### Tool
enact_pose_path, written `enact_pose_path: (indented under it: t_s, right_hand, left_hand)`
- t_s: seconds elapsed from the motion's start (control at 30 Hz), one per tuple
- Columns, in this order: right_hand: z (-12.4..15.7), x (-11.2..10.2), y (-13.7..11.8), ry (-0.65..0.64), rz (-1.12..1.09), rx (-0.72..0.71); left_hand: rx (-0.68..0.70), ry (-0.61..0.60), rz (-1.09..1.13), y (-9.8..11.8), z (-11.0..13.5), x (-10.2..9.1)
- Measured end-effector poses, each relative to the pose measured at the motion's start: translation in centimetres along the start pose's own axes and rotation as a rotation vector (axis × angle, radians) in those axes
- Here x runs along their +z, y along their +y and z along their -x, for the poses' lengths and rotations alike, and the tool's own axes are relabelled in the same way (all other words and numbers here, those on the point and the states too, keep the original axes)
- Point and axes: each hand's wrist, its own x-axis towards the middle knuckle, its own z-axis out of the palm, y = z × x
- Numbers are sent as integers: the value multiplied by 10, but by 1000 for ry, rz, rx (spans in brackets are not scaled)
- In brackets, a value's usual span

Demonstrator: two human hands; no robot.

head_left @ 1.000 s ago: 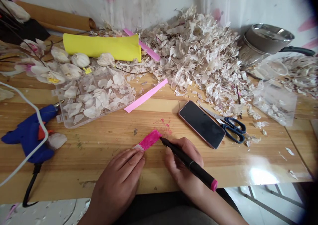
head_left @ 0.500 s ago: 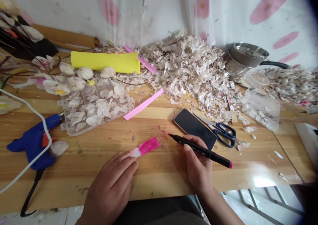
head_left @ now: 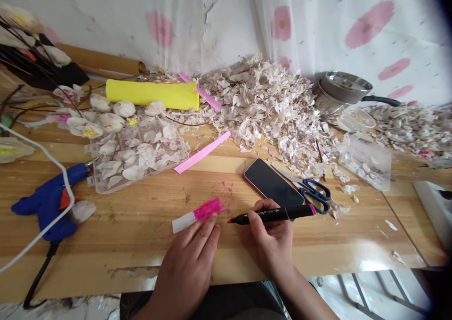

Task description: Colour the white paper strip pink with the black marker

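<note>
A short strip of white paper [head_left: 184, 221], its right part coloured bright magenta, lies flat on the wooden table. My left hand [head_left: 189, 268] rests over its lower edge, fingers stretched out and the fingertips on the coloured part. In my right hand [head_left: 273, 240] is a black marker [head_left: 275, 215] with an uncapped red-pink tip pointing left. The tip is just right of the strip, apart from it. Behind the marker lie a dark phone [head_left: 271, 181] and blue-handled scissors [head_left: 314, 195], the phone partly behind my right hand.
A blue glue gun [head_left: 60, 202] with a cable lies left, near a clear compartment box [head_left: 169, 162] of pale petals. Beyond are a pink strip [head_left: 203, 151], a yellow roll [head_left: 151, 94], a heap of dried petals [head_left: 264, 98] and a metal pot [head_left: 334, 96].
My left hand has slid right, from the strip's white end to its coloured part, uncovering the white end. The marker in my right hand has moved down and left and tilts differently.
</note>
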Motion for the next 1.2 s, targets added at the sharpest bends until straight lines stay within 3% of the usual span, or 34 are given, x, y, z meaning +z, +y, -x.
enact_pose_path:
  t_s: [0.2,0.43,0.57,0.77,0.97,1.2]
  right_hand:
    - [-1,0,5,-28,-36,-19]
    - [6,-4,7,-171,-136,-23]
    - [9,-1,7,-250,23,-60]
    - [9,2,9,-213,115,-45]
    - [8,2,11,-271,304,-43]
    - [10,2,14,-239,316,-31]
  left_hand:
    - [-82,-92,76,0,4,6]
    - [-143,-56,225,4,5,2]
    - [-141,-49,240,5,4,1]
    - [-117,-79,210,3,3,3]
    - [-122,-44,244,2,7,7]
    - [-129,-60,258,3,6,4]
